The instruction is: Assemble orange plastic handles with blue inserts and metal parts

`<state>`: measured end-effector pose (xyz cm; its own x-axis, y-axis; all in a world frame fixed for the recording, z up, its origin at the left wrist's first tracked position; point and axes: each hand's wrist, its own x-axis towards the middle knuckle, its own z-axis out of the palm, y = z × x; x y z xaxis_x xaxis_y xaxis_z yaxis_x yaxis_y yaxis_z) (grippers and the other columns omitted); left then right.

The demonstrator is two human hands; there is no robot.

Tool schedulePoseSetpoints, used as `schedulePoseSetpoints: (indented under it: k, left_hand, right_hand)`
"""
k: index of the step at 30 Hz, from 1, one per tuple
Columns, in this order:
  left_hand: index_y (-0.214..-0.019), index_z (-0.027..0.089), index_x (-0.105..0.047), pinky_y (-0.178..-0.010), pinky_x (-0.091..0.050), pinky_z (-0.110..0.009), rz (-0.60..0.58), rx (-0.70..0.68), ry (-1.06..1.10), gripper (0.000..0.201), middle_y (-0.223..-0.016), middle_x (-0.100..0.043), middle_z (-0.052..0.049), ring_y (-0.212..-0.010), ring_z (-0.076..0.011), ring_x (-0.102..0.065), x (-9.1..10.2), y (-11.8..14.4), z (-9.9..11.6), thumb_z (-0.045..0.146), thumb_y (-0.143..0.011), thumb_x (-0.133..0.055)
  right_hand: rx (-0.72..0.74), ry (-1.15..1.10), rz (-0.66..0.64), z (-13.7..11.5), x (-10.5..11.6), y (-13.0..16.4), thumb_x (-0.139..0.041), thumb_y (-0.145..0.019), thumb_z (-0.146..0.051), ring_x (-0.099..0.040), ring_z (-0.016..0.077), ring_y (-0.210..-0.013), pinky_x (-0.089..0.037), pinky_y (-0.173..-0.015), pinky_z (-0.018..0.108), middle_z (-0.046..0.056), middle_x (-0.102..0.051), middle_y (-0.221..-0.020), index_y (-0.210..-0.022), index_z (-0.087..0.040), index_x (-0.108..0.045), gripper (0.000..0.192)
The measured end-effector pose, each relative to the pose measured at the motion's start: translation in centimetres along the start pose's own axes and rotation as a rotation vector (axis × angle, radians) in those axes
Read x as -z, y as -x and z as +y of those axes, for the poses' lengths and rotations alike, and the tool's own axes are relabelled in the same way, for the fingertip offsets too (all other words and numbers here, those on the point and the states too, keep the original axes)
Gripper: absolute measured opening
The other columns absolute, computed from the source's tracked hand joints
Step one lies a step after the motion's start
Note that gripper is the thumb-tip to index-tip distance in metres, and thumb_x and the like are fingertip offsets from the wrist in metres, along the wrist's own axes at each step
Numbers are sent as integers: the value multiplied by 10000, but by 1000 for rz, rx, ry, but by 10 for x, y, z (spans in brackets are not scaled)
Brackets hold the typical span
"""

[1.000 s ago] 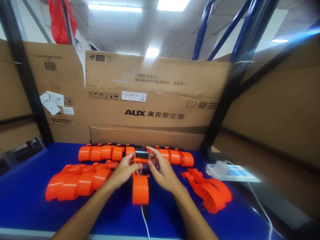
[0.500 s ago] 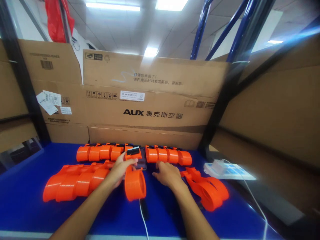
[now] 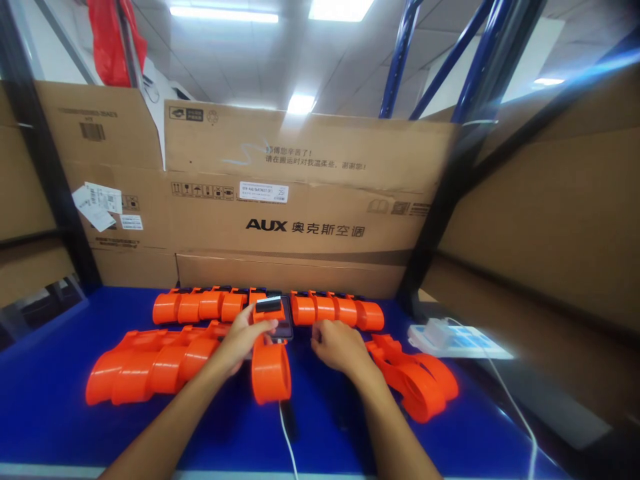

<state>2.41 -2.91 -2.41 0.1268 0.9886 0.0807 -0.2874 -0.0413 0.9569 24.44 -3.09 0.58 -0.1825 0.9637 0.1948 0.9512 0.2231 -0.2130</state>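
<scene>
The work area was a blue bench (image 3: 60,413) backed by large flattened cardboard cartons (image 3: 300,193), one printed with the AUX name, standing between dark and blue rack uprights under ceiling strip lights. A red bag (image 3: 113,40) hung at the upper left.

The left hand (image 3: 243,341) was closed around an orange tape dispenser (image 3: 270,360) near the middle of the bench, its grip clamped on the handle with the thumb lying across the top, just below the black toothed head. The dispenser's round body pointed toward the camera and sat at or just above the bench surface; contact could not be determined. A dark flat item lay immediately behind it, partly hidden.

The right hand (image 3: 340,347) rested just beside the dispenser, on its right, fingers curled loosely downward, holding nothing. Whether it touched the bench could not be confirmed.

A row of orange dispensers (image 3: 320,310) stood along the back edge, against the cartons, with a gap behind the held unit. A second group of orange dispensers (image 3: 150,367) lay on their sides to the left, and further ones (image 3: 420,380) lay to the right, near the right wrist. A white power strip (image 3: 455,340) sat at the far right, and a white cable (image 3: 287,433) ran toward the near edge.
</scene>
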Motion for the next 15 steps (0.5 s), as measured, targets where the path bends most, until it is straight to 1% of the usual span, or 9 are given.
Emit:
schedulePoseSetpoints:
  k: [2,4,6,8,11,15]
  left_hand:
    - [-985,163,-604,-542,-458,-234,-8,-3,-21,384,-730,-662,-5,-515,-111,-595,-2,1,1,290,-682,-804]
    - [-1004,159,-604,-543,-459,-236,-21,-10,-47,403,-740,-669,-11,-519,-114,-596,-3,2,0,290,-681,-807]
    - [-1024,154,-603,-548,-464,-242,-35,-22,-76,421,-749,-676,-18,-518,-115,-596,-4,3,-1,297,-685,-808]
    - [-1028,151,-603,-547,-465,-245,-47,-35,-102,425,-746,-676,-20,-512,-113,-590,-4,3,-2,320,-695,-806]
    - [-1028,153,-603,-529,-453,-238,-58,-47,-131,432,-724,-670,-14,-503,-112,-581,-5,3,-3,373,-709,-797]
    - [-1032,153,-604,-507,-440,-232,-72,-67,-150,437,-706,-659,-11,-499,-113,-574,-6,4,-1,429,-736,-769]
  right_hand:
    - [67,-208,125,0,-2,-4,-596,-771,-198,-658,222,-707,-424,-607,287,52,-681,-729,-699,-209,-576,75]
    - [143,-509,217,-3,-6,-6,-586,-793,-217,-642,191,-636,-445,-585,274,22,-654,-676,-703,-216,-522,110]
    - [190,-794,264,-9,-11,-7,-596,-817,-266,-636,177,-598,-472,-569,268,1,-636,-651,-735,-227,-486,142]
    - [204,-985,286,-16,-15,-6,-624,-823,-315,-639,173,-589,-499,-567,273,-6,-632,-651,-779,-231,-480,173]
    - [196,-1121,316,-23,-16,-4,-663,-808,-328,-641,165,-591,-523,-577,276,-8,-628,-673,-831,-228,-492,200]
    - [155,-1181,403,-22,-13,-4,-670,-796,-293,-633,147,-580,-527,-576,261,-27,-596,-671,-839,-228,-485,201]
